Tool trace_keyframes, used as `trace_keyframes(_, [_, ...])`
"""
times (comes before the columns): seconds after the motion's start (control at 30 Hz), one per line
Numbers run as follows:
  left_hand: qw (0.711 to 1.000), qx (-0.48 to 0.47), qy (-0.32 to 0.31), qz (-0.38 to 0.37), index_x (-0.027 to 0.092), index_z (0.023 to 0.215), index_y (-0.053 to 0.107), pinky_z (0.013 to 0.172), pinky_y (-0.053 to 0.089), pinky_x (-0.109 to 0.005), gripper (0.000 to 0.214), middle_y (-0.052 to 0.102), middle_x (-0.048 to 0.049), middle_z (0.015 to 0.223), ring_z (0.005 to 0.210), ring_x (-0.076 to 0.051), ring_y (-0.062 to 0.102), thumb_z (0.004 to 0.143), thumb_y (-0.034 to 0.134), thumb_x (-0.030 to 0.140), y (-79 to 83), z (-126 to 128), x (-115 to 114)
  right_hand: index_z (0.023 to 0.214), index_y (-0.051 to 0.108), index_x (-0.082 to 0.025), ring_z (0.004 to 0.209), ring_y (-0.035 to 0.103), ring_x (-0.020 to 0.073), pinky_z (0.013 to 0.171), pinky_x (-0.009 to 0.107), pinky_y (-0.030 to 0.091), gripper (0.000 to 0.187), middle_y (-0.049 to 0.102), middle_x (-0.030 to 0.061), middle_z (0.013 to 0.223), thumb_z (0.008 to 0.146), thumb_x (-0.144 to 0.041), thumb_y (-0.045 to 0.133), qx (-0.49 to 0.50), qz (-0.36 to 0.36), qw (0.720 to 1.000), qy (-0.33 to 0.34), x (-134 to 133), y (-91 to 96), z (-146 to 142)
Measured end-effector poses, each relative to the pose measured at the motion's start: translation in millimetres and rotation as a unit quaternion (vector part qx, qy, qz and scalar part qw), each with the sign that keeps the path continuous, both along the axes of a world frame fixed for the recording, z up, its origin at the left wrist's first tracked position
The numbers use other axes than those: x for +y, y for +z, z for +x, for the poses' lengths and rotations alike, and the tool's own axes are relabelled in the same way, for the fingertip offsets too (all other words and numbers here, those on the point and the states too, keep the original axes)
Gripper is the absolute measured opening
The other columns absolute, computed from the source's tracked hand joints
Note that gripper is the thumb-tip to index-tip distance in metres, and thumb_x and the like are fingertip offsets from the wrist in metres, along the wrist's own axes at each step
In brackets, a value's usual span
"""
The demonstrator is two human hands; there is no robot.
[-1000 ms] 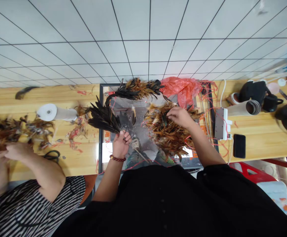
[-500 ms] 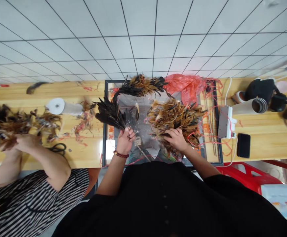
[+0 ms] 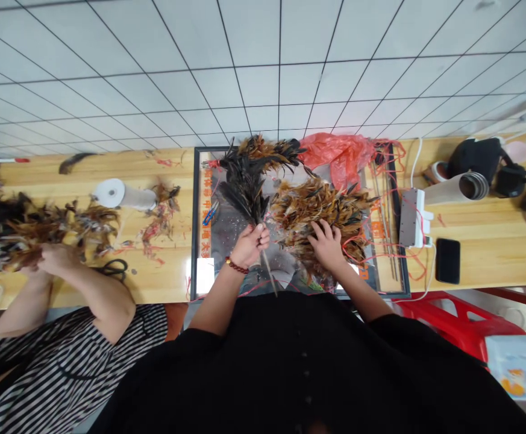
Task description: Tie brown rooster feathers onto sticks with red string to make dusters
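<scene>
My left hand (image 3: 250, 242) is closed round the base of a bunch of dark feathers (image 3: 244, 196), which fans up and away from me. A thin stick (image 3: 269, 272) shows below that hand; its upper end is hidden. On the right, a loose pile of brown feathers (image 3: 310, 208) lies on the black-framed glass panel (image 3: 193, 241). My right hand (image 3: 327, 243) rests on the near part of this pile with its fingers spread. Behind the dark bunch lies a feather duster-like roll (image 3: 267, 150) of black and brown feathers.
A red plastic bag (image 3: 341, 160) lies at the back. Blue-handled cutters (image 3: 209, 215), a power strip (image 3: 411, 218), a phone (image 3: 447, 261) and a white spool (image 3: 110, 193) lie around. At left, a co-worker's hands (image 3: 57, 260) handle more feathers near black scissors (image 3: 112, 269).
My left hand has moved right with the dark feathers, uncovering the blue-handled cutters. My right hand has stayed on the brown pile, its fingers now more spread. The view has shifted slightly.
</scene>
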State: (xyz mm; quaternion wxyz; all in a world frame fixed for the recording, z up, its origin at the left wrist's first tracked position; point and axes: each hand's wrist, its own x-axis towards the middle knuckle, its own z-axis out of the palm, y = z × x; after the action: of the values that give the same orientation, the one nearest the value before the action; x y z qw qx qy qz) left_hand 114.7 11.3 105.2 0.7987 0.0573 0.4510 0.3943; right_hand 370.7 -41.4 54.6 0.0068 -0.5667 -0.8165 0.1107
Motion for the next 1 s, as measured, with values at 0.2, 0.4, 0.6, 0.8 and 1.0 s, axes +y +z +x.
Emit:
trace_keyframes(0.2, [0.996, 0.086, 0.013, 0.027, 0.018, 0.081, 0.047, 0.045, 0.026, -0.015, 0.038, 0.048, 0.0044, 0.067, 0.053, -0.005, 0.041, 0.077, 0.082, 0.033, -3.7, 19, 13, 0.101, 0.074, -0.028, 0.117, 0.053, 0.0252, 0.113, 0.054, 0.019, 0.030, 0.073, 0.0065, 0.110, 0.097, -0.017, 0.046, 0.033, 0.018, 0.986, 0.163, 47, 64.9, 18])
trace_keyframes(0.4, [0.997, 0.030, -0.052, 0.046, 0.018, 0.081, 0.047, 0.045, 0.031, -0.019, 0.048, 0.050, 0.0034, 0.064, 0.052, -0.008, 0.045, 0.076, 0.077, 0.055, -4.6, 39, 21, 0.096, 0.074, -0.028, 0.092, 0.052, 0.0207, 0.113, 0.054, 0.017, 0.030, 0.066, 0.0033, 0.081, 0.095, -0.016, 0.046, 0.055, 0.064, 0.974, 0.210, 96, 135.6, -6])
trace_keyframes(0.6, [0.987, 0.021, -0.122, 0.103, 0.017, 0.081, 0.050, 0.045, 0.028, -0.018, 0.050, 0.051, 0.0034, 0.067, 0.054, -0.007, 0.045, 0.068, 0.085, 0.050, 2.5, 48, 14, 0.084, 0.074, -0.025, 0.085, 0.050, 0.0192, 0.112, 0.056, 0.017, 0.031, 0.060, 0.0021, 0.073, 0.087, -0.009, 0.048, 0.058, 0.061, 0.966, 0.246, 135, 138.2, -33])
trace_keyframes(0.8, [0.976, 0.054, -0.140, 0.159, 0.017, 0.080, 0.051, 0.045, 0.022, -0.016, 0.042, 0.045, 0.0062, 0.066, 0.055, -0.005, 0.038, 0.067, 0.089, 0.031, 4.4, 50, 6, 0.093, 0.074, -0.025, 0.090, 0.053, 0.0221, 0.113, 0.060, 0.014, 0.029, 0.063, 0.0029, 0.075, 0.086, -0.011, 0.050, 0.109, 0.055, 0.972, 0.200, 142, 132.0, -49])
trace_keyframes(1.0, [0.984, -0.023, -0.126, 0.121, 0.013, 0.082, 0.058, 0.044, 0.021, -0.017, 0.033, 0.058, -0.0047, 0.082, 0.056, -0.005, 0.041, 0.073, 0.084, 0.031, 13.2, 47, 10, 0.130, 0.061, -0.026, 0.123, 0.050, 0.0301, 0.116, 0.062, 0.017, 0.037, 0.064, 0.0080, 0.117, 0.096, -0.037, 0.051, 0.196, 0.149, 0.969, 0.024, 132, 132.6, -16])
